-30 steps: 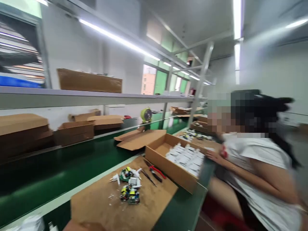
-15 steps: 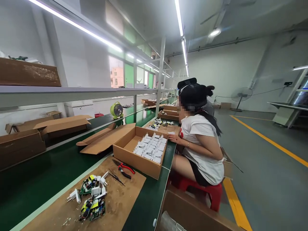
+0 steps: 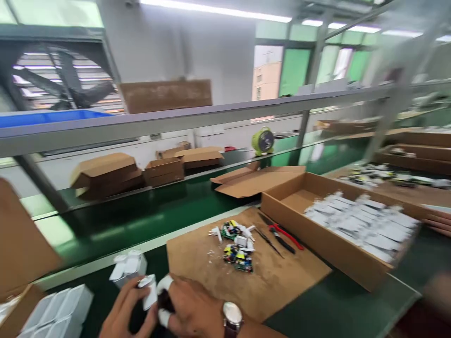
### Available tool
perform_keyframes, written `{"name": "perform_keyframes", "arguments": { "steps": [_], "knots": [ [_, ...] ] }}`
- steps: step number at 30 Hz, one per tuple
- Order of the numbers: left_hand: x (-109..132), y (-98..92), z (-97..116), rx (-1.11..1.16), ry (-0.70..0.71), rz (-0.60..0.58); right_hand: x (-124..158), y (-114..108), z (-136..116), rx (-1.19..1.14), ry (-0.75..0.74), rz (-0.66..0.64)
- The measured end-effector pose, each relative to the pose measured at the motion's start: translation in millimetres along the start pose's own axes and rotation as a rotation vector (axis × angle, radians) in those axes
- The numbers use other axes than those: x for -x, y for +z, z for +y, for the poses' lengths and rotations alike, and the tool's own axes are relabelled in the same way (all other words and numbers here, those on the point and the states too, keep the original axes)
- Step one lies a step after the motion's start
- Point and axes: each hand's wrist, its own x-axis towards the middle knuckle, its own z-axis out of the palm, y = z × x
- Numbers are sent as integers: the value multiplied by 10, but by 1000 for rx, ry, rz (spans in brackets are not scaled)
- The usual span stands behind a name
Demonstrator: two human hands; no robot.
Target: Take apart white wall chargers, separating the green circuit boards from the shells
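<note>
My left hand (image 3: 128,307) pinches a small white plastic case (image 3: 149,292) between thumb and fingers, low in the view. Close on its right is my right hand (image 3: 192,303), with white covers on thumb and forefinger and a watch (image 3: 232,315) on the wrist. Those fingers are curled together beside the case; what lies between them is dark and unclear. Several white cases (image 3: 128,268) stand just behind my left hand. More white cases (image 3: 58,307) are lined up at the lower left. Circuit boards (image 3: 239,253) with white plug parts lie on a brown sheet (image 3: 282,277).
Red-handled pliers (image 3: 282,237) and tweezers (image 3: 269,243) lie on the sheet. To the right, an open cardboard box (image 3: 324,241) holds rows of white parts. A co-worker's fingers (image 3: 439,220) touch its far right side. A green conveyor belt (image 3: 176,206) runs behind.
The view has swung left and down from the co-worker to the bench. Both my hands have come into view, the left with a white plastic case.
</note>
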Motion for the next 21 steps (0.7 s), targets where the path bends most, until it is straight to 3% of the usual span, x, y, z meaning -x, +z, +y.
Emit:
{"name": "perform_keyframes", "arguments": {
  "steps": [2, 6, 10, 17, 21],
  "knots": [
    [-54, -163, 91, -41, -8, -61, 17, 19, 41, -21, -33, 16],
    [-342, -263, 310, 24, -96, -270, 28, 59, 61, -4, -51, 19],
    [-626, -371, 421, -91, -166, -458, 26, 37, 64, 95, -71, 5],
    [-1128, -332, 213, -200, -125, -462, -10, -24, 140, 287, -157, -13],
    [-1210, -263, 52, -279, -120, -459, -16, 9, 180, 356, -206, -20]
  ]
}}
